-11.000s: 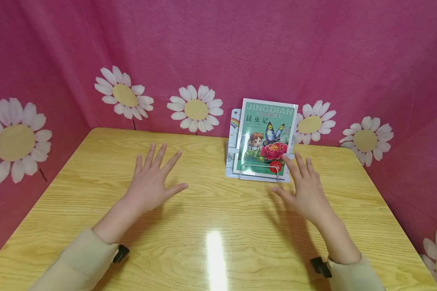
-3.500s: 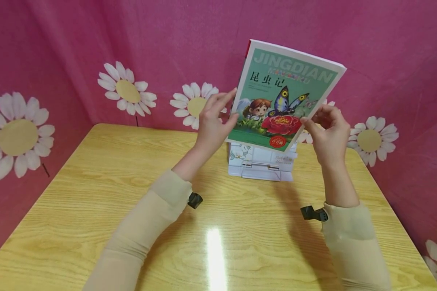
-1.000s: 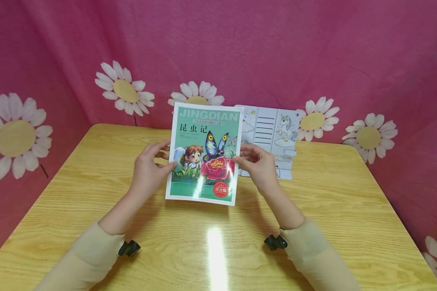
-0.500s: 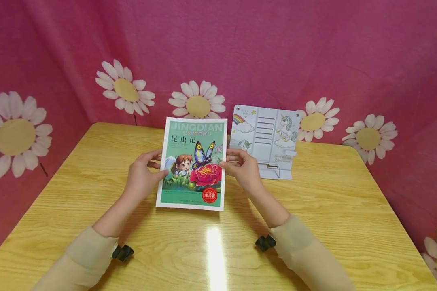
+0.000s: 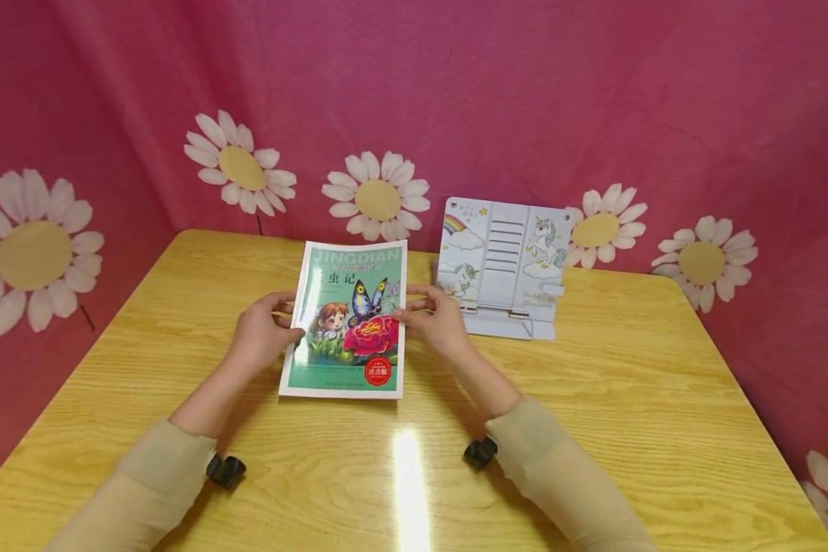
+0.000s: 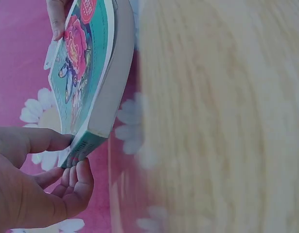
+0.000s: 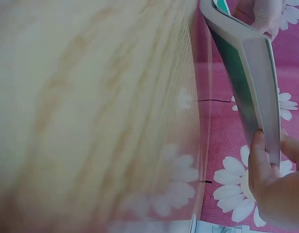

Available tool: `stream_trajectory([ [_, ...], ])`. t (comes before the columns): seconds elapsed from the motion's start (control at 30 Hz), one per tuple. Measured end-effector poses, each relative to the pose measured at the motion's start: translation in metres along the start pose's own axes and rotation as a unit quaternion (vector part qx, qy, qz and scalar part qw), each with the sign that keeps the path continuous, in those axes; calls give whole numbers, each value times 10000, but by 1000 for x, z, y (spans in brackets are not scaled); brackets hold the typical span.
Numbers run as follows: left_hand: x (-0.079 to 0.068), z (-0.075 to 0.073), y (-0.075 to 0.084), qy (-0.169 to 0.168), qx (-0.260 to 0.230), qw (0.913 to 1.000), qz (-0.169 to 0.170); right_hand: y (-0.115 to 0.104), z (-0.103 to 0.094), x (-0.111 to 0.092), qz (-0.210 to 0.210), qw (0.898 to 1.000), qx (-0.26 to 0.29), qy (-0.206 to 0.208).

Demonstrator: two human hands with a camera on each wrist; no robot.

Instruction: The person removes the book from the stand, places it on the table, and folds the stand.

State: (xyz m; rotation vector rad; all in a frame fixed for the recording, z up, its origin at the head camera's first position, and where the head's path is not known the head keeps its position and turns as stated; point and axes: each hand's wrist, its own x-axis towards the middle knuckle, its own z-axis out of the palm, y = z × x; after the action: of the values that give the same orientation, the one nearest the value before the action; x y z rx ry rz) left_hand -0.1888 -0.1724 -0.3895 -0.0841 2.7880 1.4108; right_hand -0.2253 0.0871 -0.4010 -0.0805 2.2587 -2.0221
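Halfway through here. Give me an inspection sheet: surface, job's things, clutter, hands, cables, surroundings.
Surface: wood-grain table, bright glare streak toward the near edge.
Job's things: green JINGDIAN book, closed, held above the table; unicorn book stand behind it, to the right.
Clutter: nothing seen.
Hands: left hand grips the spine side; right hand grips the opposite edge.
Cables: nothing seen.
Surroundings: pink cloth backdrop with white daisies.

Perhaps a home corner, pink daisy-print cloth [image 5: 414, 84], wood-grain table [image 5: 635, 406]
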Motion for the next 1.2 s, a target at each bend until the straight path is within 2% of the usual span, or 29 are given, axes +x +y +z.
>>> stream_trajectory([
  [0.33,8,-3,-15,-181,104,9996,-172,-4,10,8,331,9969,-564,-442],
  [0.57,12,-12,-20,-314,213,9984,-415,-7,15,13,577,9923,-301,-1056],
  [0.7,16,-14,-25,-425,268,9973,-538,1,19,21,646,9904,-116,-1218],
  [0.87,21,-20,-31,-597,274,9955,-680,7,24,27,867,9883,-41,-1254],
  [1.1,27,-25,-33,-791,99,9927,-908,8,30,29,929,9872,-595,-1151],
  [1.2,29,-27,-34,-859,60,9913,-998,8,33,29,995,9865,-668,-1118],
])
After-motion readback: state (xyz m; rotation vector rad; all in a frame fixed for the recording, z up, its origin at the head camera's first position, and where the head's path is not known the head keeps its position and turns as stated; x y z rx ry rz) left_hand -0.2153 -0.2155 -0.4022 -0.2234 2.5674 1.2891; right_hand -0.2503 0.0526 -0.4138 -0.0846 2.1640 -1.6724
